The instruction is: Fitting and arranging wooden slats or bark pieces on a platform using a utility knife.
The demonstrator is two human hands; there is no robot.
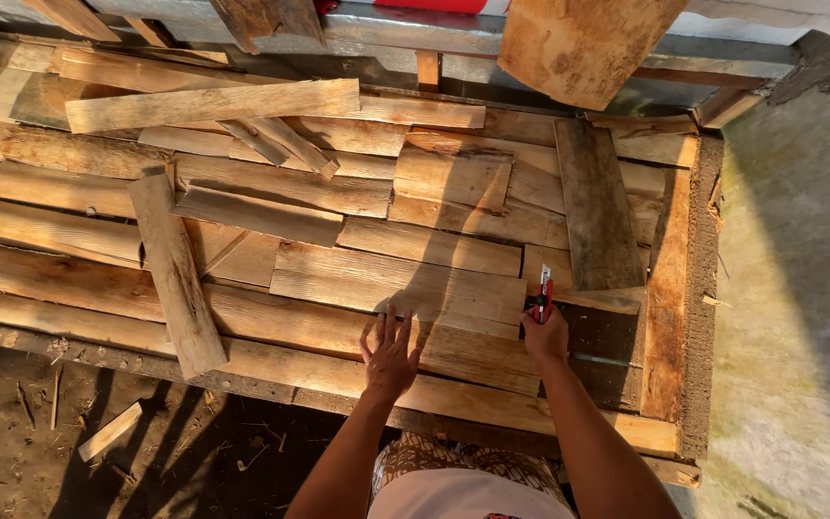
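My left hand lies flat with fingers spread on a rough wooden plank in a bed of overlapping planks. My right hand grips a small red utility knife, its tip pointing away from me at the right end of that plank, beside a darker upright board. Both forearms reach in from the bottom of the view.
Planks of many sizes cover a low wooden frame. One loose board lies diagonally at the left. A large slab leans at the top. Dirt ground with wood scraps is at lower left, concrete at right.
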